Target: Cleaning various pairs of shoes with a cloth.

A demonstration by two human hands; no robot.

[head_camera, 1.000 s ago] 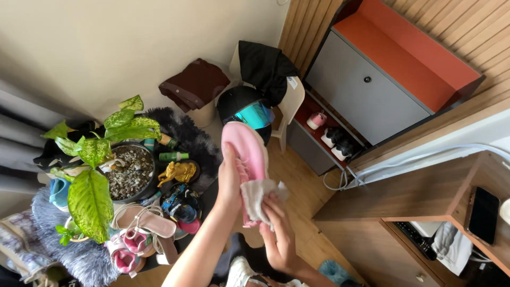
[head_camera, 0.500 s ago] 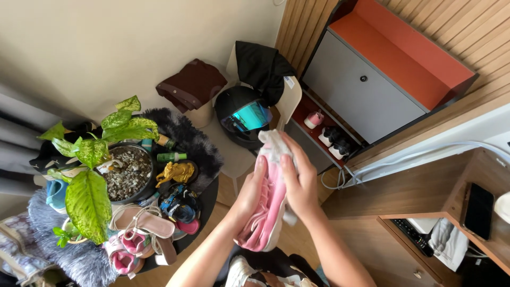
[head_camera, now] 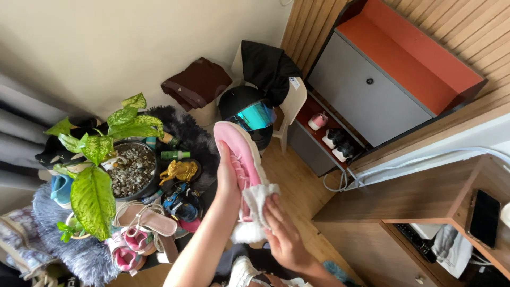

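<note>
In the head view, the left hand (head_camera: 228, 178) is gripping a pink sneaker (head_camera: 241, 159) from its side, fingers wrapping around it and holding it up, toe pointing away. The right hand (head_camera: 281, 234) is pressing a white cloth (head_camera: 257, 199) against the sneaker's heel end, fingers spreading over the cloth. Just beyond the toe, a black helmet (head_camera: 247, 109) is sitting on a white chair (head_camera: 292, 103). To the left, a potted plant (head_camera: 127, 167) is standing among sandals (head_camera: 146, 220).
</note>
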